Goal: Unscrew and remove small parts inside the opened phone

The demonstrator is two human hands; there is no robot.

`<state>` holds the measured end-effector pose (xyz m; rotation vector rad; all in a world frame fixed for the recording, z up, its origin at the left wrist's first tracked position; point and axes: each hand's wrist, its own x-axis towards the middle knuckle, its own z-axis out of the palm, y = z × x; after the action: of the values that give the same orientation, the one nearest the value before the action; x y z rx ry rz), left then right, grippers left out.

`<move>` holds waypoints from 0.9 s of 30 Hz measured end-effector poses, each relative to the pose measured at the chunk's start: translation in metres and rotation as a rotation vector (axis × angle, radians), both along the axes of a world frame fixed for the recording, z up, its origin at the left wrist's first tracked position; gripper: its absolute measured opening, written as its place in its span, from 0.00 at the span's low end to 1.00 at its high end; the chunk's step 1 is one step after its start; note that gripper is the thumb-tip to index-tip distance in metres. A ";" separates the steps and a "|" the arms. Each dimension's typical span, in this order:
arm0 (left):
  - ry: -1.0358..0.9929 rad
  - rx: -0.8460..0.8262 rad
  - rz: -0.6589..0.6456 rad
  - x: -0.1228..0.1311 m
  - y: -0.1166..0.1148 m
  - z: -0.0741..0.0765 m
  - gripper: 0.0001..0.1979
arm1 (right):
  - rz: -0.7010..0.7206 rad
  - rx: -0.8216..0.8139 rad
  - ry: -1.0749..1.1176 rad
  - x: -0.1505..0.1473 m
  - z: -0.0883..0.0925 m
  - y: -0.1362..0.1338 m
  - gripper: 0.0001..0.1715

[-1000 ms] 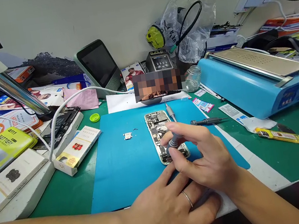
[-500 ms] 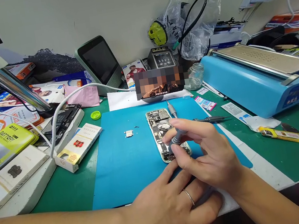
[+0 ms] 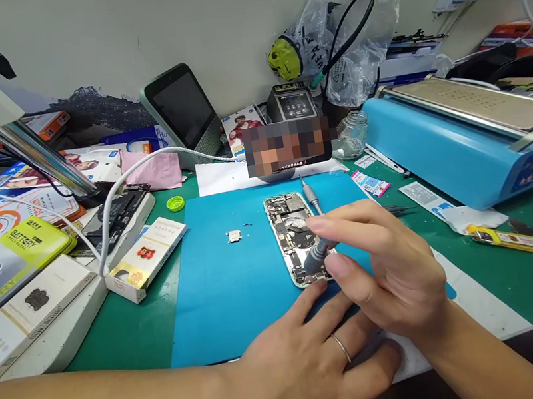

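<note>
An opened smartphone (image 3: 280, 228), its inner parts exposed, lies on the blue mat (image 3: 222, 301). My right hand (image 3: 393, 267) has its thumb and index finger around a grey screwdriver (image 3: 314, 259), which leans over the phone's lower end. Its tip is too small to make out. Below the phone, my left hand (image 3: 311, 354) rests with fingers stretched out and apart, a ring on one of them. One fingertip touches or nearly touches the phone's bottom edge. A small metal part (image 3: 234, 236) lies on the mat left of the phone.
Behind the phone lies another grey screwdriver (image 3: 313, 195); a dark tool (image 3: 401, 210) pokes out past my right hand. A phone showing video (image 3: 309, 152) stands at the back. Cigarette-type boxes (image 3: 146, 255) are left, a blue heating-plate machine (image 3: 454, 143) right.
The view has shifted slightly. My right hand has moved a little right, its thumb lower on the grip and more apart from the index finger. My left hand stays by the phone.
</note>
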<state>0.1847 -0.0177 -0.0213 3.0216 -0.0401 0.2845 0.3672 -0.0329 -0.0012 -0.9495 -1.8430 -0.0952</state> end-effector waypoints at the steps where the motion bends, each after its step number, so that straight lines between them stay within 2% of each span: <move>1: 0.003 0.000 0.002 0.000 0.000 0.000 0.39 | 0.000 -0.007 0.006 0.000 0.000 0.000 0.22; 5: 0.029 0.000 0.011 0.000 -0.001 0.001 0.38 | 0.041 -0.036 0.004 -0.001 0.001 -0.003 0.26; 10: 0.025 -0.004 0.003 0.001 -0.002 0.000 0.38 | -0.068 -0.024 -0.020 -0.002 0.002 -0.006 0.25; 16: -0.009 -0.018 -0.010 0.001 0.000 -0.001 0.39 | 0.012 -0.034 -0.022 -0.002 0.004 -0.003 0.27; 23: -0.130 0.064 0.021 0.001 -0.003 -0.014 0.32 | -0.039 0.004 -0.044 -0.003 0.006 -0.002 0.25; 27: -0.142 0.076 0.023 0.002 -0.003 -0.016 0.30 | 0.021 -0.008 -0.044 -0.003 0.006 -0.001 0.27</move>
<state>0.1870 -0.0212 -0.0373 3.0726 -0.0282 0.5099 0.3639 -0.0343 0.0052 -0.9399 -1.8944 -0.0961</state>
